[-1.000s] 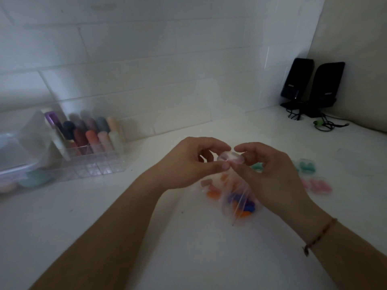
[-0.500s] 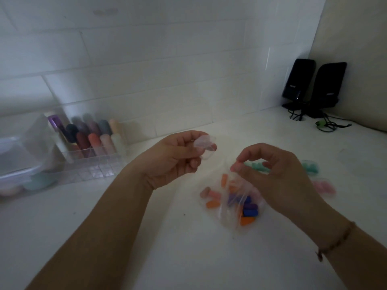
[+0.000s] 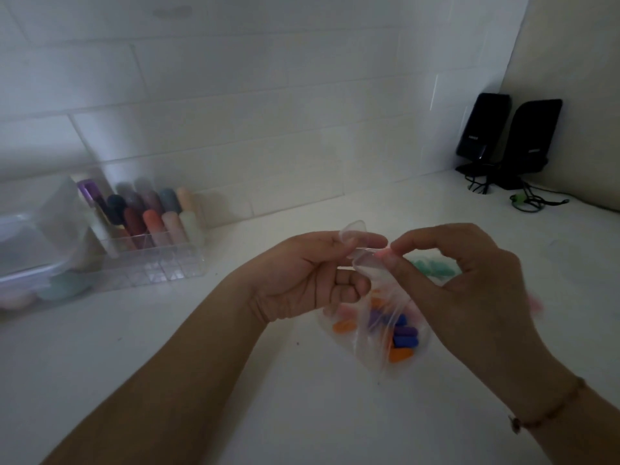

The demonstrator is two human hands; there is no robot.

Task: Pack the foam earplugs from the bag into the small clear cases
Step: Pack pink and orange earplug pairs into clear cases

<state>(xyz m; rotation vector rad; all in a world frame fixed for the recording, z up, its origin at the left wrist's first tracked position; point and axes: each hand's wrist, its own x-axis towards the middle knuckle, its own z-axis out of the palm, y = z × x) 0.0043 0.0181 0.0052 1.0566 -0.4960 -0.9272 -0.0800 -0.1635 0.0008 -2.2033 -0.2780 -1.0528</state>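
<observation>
Head view: open case held above the bag, an earplug at its mouth

The left hand (image 3: 312,276) grips the small clear case (image 3: 364,260), lid (image 3: 352,229) hinged up, long axis across the view. The right hand (image 3: 469,283), touching the case's right end, pinches what looks like a pink earplug (image 3: 385,253); it is the nearer hand for insertion. The bag (image 3: 379,333) of loose earplugs lies directly below the case. Filled cases (image 3: 432,266) sit behind the right hand. A clear organiser (image 3: 151,250) stands well left of the case, two speakers (image 3: 510,139) far right. Nothing blocks the case mouth
</observation>
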